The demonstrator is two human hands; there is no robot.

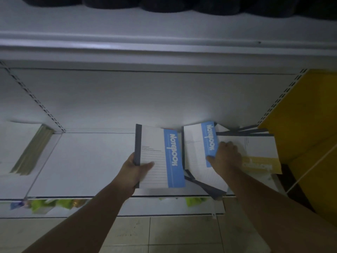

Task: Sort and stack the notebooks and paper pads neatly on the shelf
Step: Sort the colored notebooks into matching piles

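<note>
Head view. Left hand grips a blue-banded notebook by its near spine corner, thumb on the cover. It is held just left of the pile, low over the shelf.

Right hand is on the pile and pinches the right edge of a second notebook, thumb on its blue band. A yellow notebook lies under that hand, at the pile's right side.

Held notebook: long axis front to back, dark spine away from the pile, blue band toward it, title running back to front. Second notebook is tilted a little clockwise.

Judgement: gather matching blues first. Turn the second to the same heading, spines together, edges flush, then set both down flat left of the pile.
</note>
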